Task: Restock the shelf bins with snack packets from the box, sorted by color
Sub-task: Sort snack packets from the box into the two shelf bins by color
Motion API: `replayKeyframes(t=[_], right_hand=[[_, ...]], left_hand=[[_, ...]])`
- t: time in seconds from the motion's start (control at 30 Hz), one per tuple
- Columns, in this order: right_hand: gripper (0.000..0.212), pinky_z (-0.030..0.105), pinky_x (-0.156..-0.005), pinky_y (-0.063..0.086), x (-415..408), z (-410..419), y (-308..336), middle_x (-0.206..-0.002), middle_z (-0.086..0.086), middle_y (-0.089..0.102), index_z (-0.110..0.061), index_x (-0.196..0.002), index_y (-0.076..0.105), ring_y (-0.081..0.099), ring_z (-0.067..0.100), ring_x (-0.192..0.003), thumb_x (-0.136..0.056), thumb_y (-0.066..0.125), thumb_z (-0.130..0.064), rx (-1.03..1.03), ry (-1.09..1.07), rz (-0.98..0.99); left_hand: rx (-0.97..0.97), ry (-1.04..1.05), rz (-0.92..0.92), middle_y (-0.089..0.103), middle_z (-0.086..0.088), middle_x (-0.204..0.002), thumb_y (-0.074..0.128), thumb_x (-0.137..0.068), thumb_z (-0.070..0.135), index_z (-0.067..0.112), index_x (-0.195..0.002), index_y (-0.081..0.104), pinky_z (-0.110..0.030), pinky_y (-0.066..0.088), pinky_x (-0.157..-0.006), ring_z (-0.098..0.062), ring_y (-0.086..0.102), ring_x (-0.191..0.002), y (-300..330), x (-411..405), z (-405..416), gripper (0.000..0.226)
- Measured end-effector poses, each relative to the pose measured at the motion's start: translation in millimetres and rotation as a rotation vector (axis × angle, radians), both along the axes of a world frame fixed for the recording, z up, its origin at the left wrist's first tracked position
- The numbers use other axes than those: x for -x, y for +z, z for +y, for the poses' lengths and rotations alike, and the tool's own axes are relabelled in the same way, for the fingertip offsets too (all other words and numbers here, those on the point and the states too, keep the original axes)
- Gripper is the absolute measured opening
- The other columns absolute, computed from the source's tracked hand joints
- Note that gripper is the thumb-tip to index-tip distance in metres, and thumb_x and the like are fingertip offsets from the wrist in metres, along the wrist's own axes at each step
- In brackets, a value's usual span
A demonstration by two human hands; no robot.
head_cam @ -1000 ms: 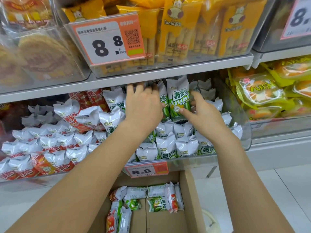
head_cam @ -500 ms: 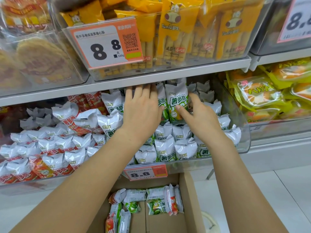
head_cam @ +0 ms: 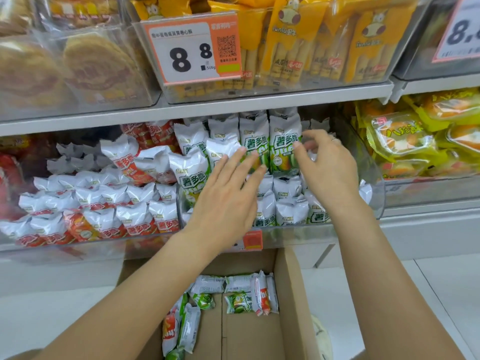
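Fingers of the left hand [head_cam: 228, 201] lie spread and straight over green packets [head_cam: 270, 146] at frame centre; the right hand [head_cam: 324, 162], loosely curled, fingertips touching an upright packet's edge, holds nothing.

White foil snack packets with green lettering and green bases [head_cam: 284, 144] fill the clear plastic shelf bin [head_cam: 374, 193] at the middle of the grey metal shelf [head_cam: 233, 106]; white foil packets with red-orange lettering [head_cam: 135, 224] fill the bin toward its left edge. Above, yellow stick-snack bags printed with a cartoon cow [head_cam: 288, 40] stand behind an orange-and-white price card with black numerals [head_cam: 192, 51]. Toward the shelf's right edge lie yellow-green cake wrappers with orange centres [head_cam: 400, 141]. Below, the brown cardboard box [head_cam: 291, 294] holds green-and-white packets [head_cam: 239, 302] and a red-and-white packet [head_cam: 170, 331].
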State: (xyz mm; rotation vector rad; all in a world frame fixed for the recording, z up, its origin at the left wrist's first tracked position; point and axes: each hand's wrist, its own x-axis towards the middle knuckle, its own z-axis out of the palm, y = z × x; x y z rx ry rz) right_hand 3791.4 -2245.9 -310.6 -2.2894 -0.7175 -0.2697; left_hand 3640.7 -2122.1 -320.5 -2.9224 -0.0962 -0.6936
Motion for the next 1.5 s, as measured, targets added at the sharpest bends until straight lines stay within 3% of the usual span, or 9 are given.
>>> replayKeyframes(t=[0.2, 0.33, 0.47, 0.67, 0.83, 0.97, 1.2, 1.37, 1.5], right_hand=[[0.026, 0.041, -0.065, 0.053, 85, -19, -10, -0.08, 0.0, 0.07, -0.017, -0.102, 0.068, 0.067, 0.025, -0.073, -0.092, 0.047, -0.029, -0.101, 0.25, -0.116], [0.026, 0.031, -0.067, 0.047, 150, -20, -42, -0.095, -0.004, 0.068, -0.027, -0.115, 0.061, 0.066, 0.021, -0.088, -0.097, 0.045, -0.036, 0.458, 0.567, -0.061], [0.037, 0.035, -0.085, 0.047, 185, -17, -122, -0.122, 0.007, 0.06, -0.022, -0.126, 0.052, 0.058, 0.027, -0.111, -0.097, 0.041, -0.041, 1.023, 0.727, 0.178], [0.041, 0.036, -0.09, 0.045, 194, -13, -205, -0.132, 0.009, 0.054, -0.012, -0.129, 0.052, 0.054, 0.029, -0.118, -0.098, 0.043, -0.037, 1.447, 0.792, 0.339], [0.036, 0.034, -0.083, 0.048, 194, 21, -243, -0.12, 0.008, 0.06, -0.014, -0.122, 0.055, 0.057, 0.027, -0.108, -0.098, 0.039, -0.035, 1.377, 0.807, 0.375], [0.036, 0.034, -0.086, 0.048, 187, 49, -273, -0.122, 0.008, 0.059, -0.014, -0.127, 0.052, 0.055, 0.027, -0.112, -0.098, 0.038, -0.031, 1.286, 0.712, 0.461], [0.059, 0.035, -0.088, 0.041, 152, 30, -335, -0.133, 0.023, 0.046, -0.003, -0.14, 0.032, 0.049, 0.037, -0.119, -0.091, 0.056, -0.024, 0.926, 0.023, 0.84], [0.051, 0.029, -0.077, 0.04, 132, 28, -378, -0.125, 0.018, 0.058, -0.003, -0.133, 0.044, 0.059, 0.033, -0.106, -0.087, 0.06, -0.017, 0.724, -0.163, 1.044], [0.06, 0.037, -0.082, 0.054, 141, 35, -398, -0.114, 0.012, 0.067, -0.005, -0.131, 0.041, 0.068, 0.027, -0.082, -0.08, 0.071, -0.013, 0.499, -0.278, 1.151]], left_hand=[[0.208, -0.142, 0.053, 0.059, -0.006, -0.126, 0.057, -0.082, 0.01, 0.007, -0.129, 0.057, -0.034, 0.035, -0.108, -0.024, 0.049, -0.122, -56, 116, -14, 0.047], [0.313, 0.067, 0.556, 0.065, -0.003, -0.106, 0.05, -0.084, 0.019, 0.015, -0.12, 0.059, -0.035, 0.048, -0.086, -0.024, 0.061, -0.101, -111, 183, -1, 0.037], [0.455, 0.38, 1.166, 0.059, -0.009, -0.126, 0.042, -0.096, 0.04, 0.015, -0.126, 0.054, -0.035, 0.046, -0.088, -0.028, 0.056, -0.115, -153, 229, 25, 0.04], [0.648, 0.553, 1.196, 0.062, -0.005, -0.12, 0.041, -0.094, 0.044, 0.018, -0.118, 0.057, -0.037, 0.05, -0.086, -0.025, 0.059, -0.107, -212, 252, 58, 0.038], [0.758, 0.623, 1.132, 0.059, -0.008, -0.122, 0.046, -0.094, 0.031, 0.014, -0.123, 0.053, -0.035, 0.05, -0.084, -0.027, 0.059, -0.106, -256, 243, 66, 0.034], [0.774, 0.682, 1.101, 0.036, -0.016, -0.142, 0.051, -0.094, 0.023, 0.008, -0.146, 0.026, -0.04, 0.043, -0.097, -0.033, 0.047, -0.122, -287, 218, 66, 0.059], [0.557, 0.541, 1.248, -0.004, -0.016, -0.159, 0.052, -0.095, 0.019, 0.012, -0.153, 0.005, -0.041, 0.035, -0.11, -0.035, 0.012, -0.144, -333, 185, 85, 0.075], [0.585, 0.565, 1.354, 0.001, -0.011, -0.16, 0.051, -0.094, 0.016, 0.013, -0.151, 0.021, -0.04, 0.034, -0.111, -0.035, 0.021, -0.141, -350, 184, 100, 0.064], [0.495, 0.503, 1.33, 0.029, -0.016, -0.144, 0.046, -0.096, 0.008, 0.008, -0.141, 0.038, -0.04, 0.045, -0.096, -0.034, 0.045, -0.122, -350, 185, 100, 0.046]])
